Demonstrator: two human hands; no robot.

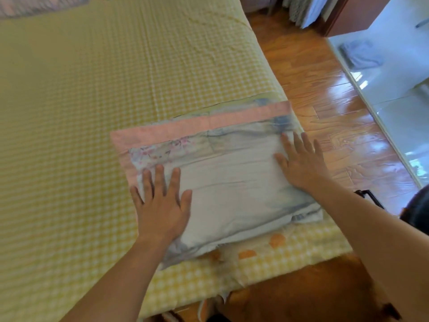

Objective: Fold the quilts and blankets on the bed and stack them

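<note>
At the bed's (92, 89) near corner, you are risking the folded quilt (232, 189) slipping over the edge if you are pushing unevenly, I judge. It is lying directly beneath your left hand (162, 205) and right hand (301, 161), both pressing flat with fingers spread.

Bed (92, 77) under yellow checked sheet fills left and centre. Glossy wooden floor (325, 94) at right, sunlit glare. Pale tiled floor (399, 66) upper right. Dark wooden furniture (348, 17) at top right.
</note>
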